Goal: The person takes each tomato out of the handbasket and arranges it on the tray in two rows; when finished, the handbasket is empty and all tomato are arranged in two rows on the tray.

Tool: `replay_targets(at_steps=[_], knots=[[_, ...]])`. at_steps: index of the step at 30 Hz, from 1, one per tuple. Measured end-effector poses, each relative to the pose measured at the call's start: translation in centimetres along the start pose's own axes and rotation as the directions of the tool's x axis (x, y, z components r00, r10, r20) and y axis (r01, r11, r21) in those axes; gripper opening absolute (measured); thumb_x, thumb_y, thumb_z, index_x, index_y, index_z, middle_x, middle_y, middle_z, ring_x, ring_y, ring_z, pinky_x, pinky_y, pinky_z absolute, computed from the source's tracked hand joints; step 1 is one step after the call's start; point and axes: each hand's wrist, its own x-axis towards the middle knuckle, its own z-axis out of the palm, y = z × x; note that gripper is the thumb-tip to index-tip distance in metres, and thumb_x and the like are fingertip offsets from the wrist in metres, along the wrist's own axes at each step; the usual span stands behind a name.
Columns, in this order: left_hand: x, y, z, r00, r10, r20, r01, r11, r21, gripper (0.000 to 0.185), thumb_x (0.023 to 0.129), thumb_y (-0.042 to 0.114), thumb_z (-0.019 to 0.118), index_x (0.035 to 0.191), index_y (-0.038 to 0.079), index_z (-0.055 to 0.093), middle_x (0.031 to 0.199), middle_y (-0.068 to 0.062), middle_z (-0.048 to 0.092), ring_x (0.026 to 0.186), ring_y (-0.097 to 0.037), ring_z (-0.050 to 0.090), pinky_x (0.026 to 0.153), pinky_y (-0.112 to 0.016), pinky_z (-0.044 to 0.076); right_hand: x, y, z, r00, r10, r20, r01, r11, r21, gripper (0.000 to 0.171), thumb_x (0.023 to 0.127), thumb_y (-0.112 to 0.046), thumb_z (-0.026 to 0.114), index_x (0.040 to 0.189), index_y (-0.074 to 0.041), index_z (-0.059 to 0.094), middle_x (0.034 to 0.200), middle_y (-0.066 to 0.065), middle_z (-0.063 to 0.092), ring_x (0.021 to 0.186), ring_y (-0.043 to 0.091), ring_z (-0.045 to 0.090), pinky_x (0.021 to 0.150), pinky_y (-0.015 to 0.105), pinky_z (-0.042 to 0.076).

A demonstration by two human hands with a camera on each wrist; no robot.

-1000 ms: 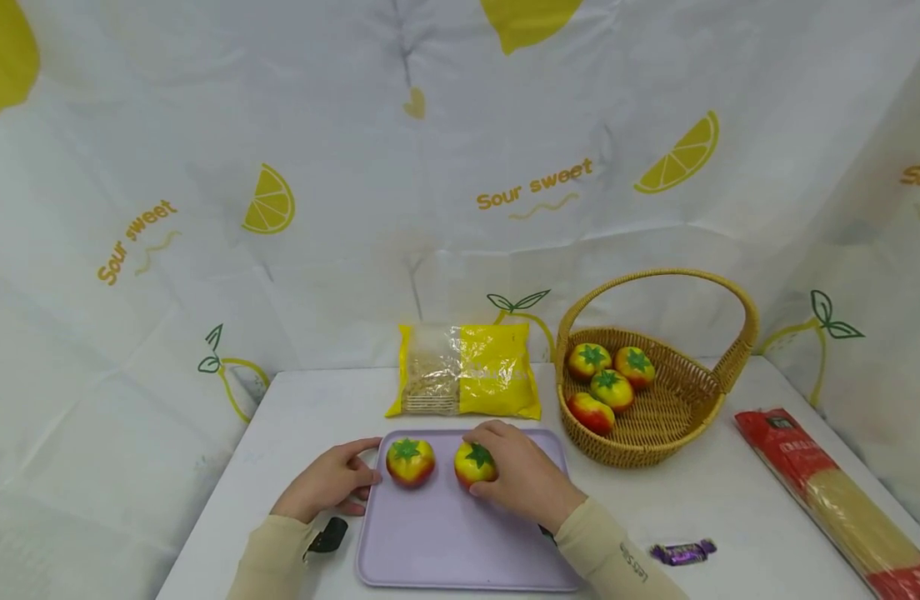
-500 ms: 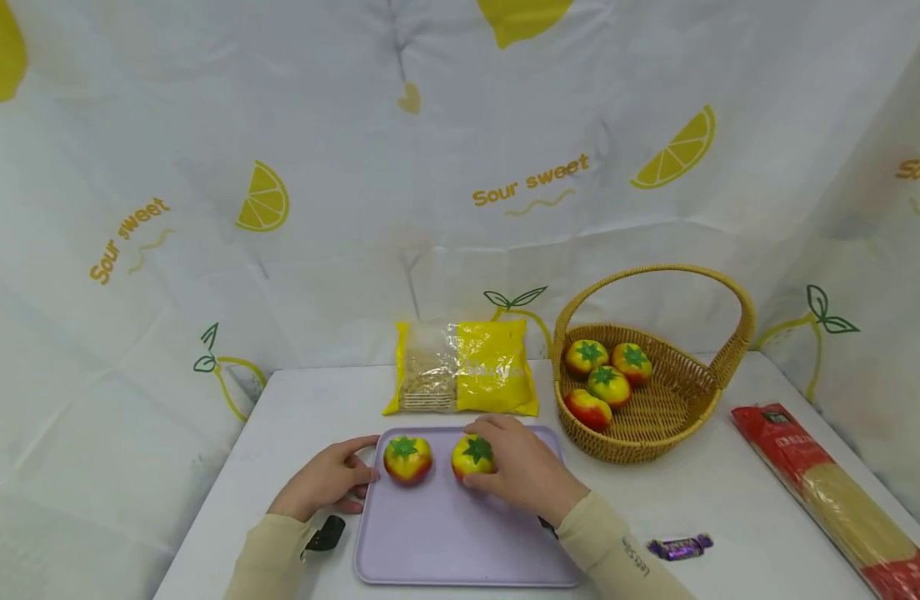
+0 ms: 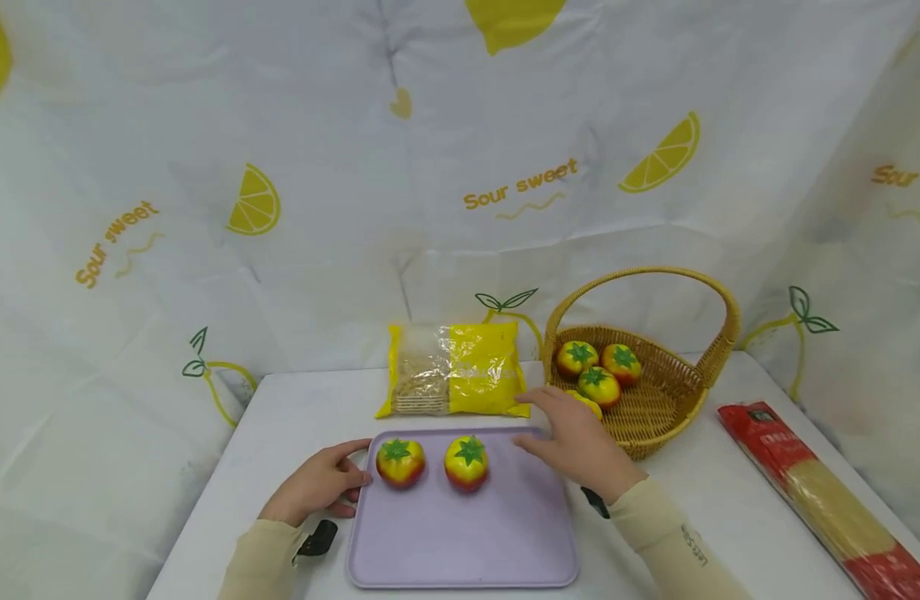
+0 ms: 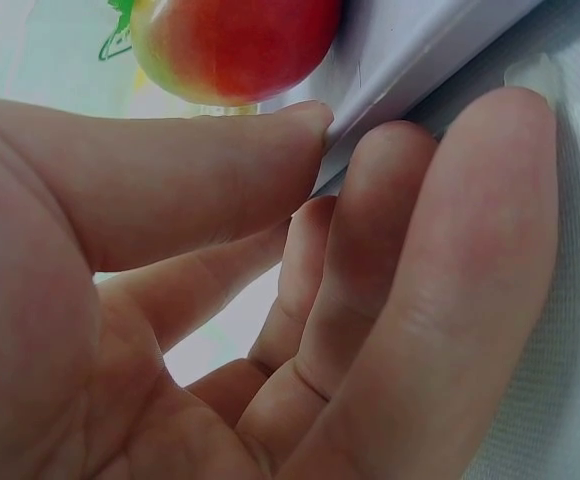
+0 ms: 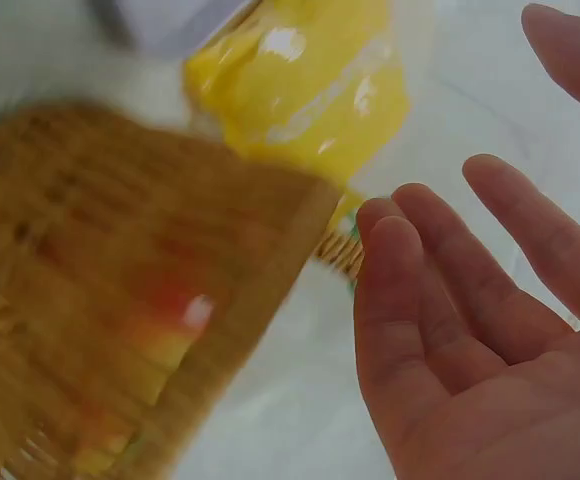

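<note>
Head view shows your right hand point(image 3: 580, 442) with fingers spread and holding nothing, over the tray's far right corner, just in front of the basket point(image 3: 670, 400). Your left hand point(image 3: 317, 487) rests on the tabletop against the left edge of the tray point(image 3: 467, 542), fingers relaxed and touching its rim.

Two tomatoes sit side by side near the tray's far edge: the left tomato point(image 3: 400, 462) by your left fingertips, the right tomato point(image 3: 467, 463) a little apart from your right hand. Each is round, yellow up top shading to red below, with a green star-shaped calyx facing up; being round, they have no clear long axis.

More tomatoes lie in the basket; your right hand hides most of one. The right wrist view is blurred, so the basket's contents are hard to make out there. The left wrist view cuts off the left tomato point(image 4: 232, 45) at the top edge.
</note>
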Motion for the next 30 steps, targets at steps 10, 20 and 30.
replay_targets(at_steps=[10, 20, 30], knots=[[0.0, -0.1, -0.4, 1.0, -0.024, -0.015, 0.024, 1.0, 0.012, 0.065, 0.089, 0.016, 0.076, 0.149, 0.016, 0.049, 0.091, -0.011, 0.063, 0.07, -0.02, 0.063, 0.061, -0.036, 0.063, 0.3, 5.7, -3.8, 0.999, 0.036, 0.017, -0.034, 0.995, -0.094, 0.053, 0.09, -0.028, 0.077, 0.137, -0.01, 0.06, 0.136, 0.014, 0.063, 0.123, 0.037, 0.06, 0.101, 0.058, 0.051], [0.2, -0.5, -0.2, 1.0, -0.024, -0.011, 0.024, 1.0, -0.002, 0.066, 0.089, 0.014, 0.076, 0.149, 0.014, 0.048, 0.089, -0.011, 0.062, 0.069, -0.019, 0.062, 0.06, -0.038, 0.063, 0.9, 7.5, -3.8, 0.986, 0.105, 0.127, -0.096, 0.992, -0.077, 0.056, 0.089, -0.027, 0.079, 0.138, -0.011, 0.059, 0.138, 0.013, 0.062, 0.125, 0.036, 0.058, 0.104, 0.058, 0.05], [0.0, 0.0, 0.0, 1.0, -0.019, -0.006, 0.019, 1.0, 0.003, 0.066, 0.089, 0.015, 0.077, 0.149, 0.013, 0.048, 0.087, -0.01, 0.061, 0.067, -0.019, 0.062, 0.06, -0.037, 0.063, 1.4, 7.6, -3.7, 0.984, 0.095, 0.152, -0.078, 0.99, -0.119, 0.054, 0.087, -0.023, 0.08, 0.135, -0.009, 0.061, 0.133, 0.012, 0.064, 0.122, 0.034, 0.059, 0.104, 0.056, 0.05]])
